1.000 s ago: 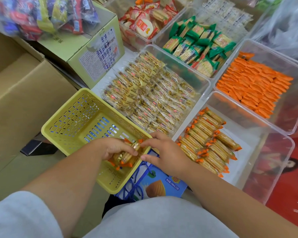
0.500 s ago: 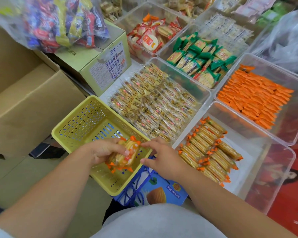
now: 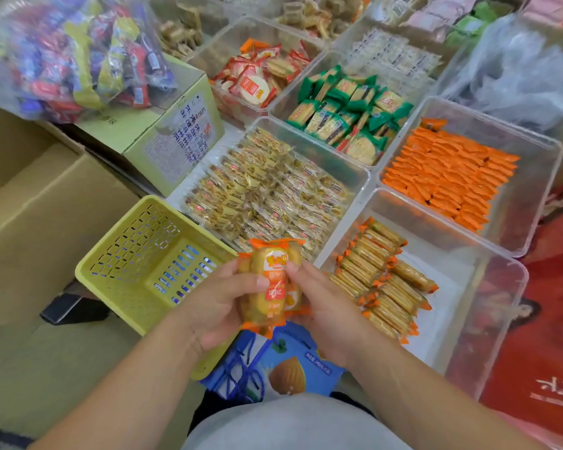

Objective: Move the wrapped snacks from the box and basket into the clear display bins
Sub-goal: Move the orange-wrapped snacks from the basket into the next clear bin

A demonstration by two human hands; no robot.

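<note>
Snack packs (image 3: 270, 303) held at right rim of yellow basket (image 3: 127, 251); clear bin (image 3: 449, 280) right of it half bare. Packs pinched by left hand (image 3: 215, 306) and right hand (image 3: 322, 313), thumbs uppermost.

Cardboard box (image 3: 56, 228) rests, seemingly, on the floor (image 3: 30, 378).

One wide-angle camera, worn on the person's head, looked forward and steeply down over the lap. It sat close. The left hand (image 3: 215, 306) and right hand (image 3: 329, 316), both gripping the wrapped snacks (image 3: 272, 287), filled the lower centre, with the forearms running in from the bottom corners. The yellow basket (image 3: 137, 254) lay at centre left and the nearest clear bin (image 3: 455, 287) at centre right, both sharp. Farther bins (image 3: 257, 30) climbed toward the top edge, smaller and blurred. The left edge cut off the cardboard box (image 3: 46, 222).
</note>
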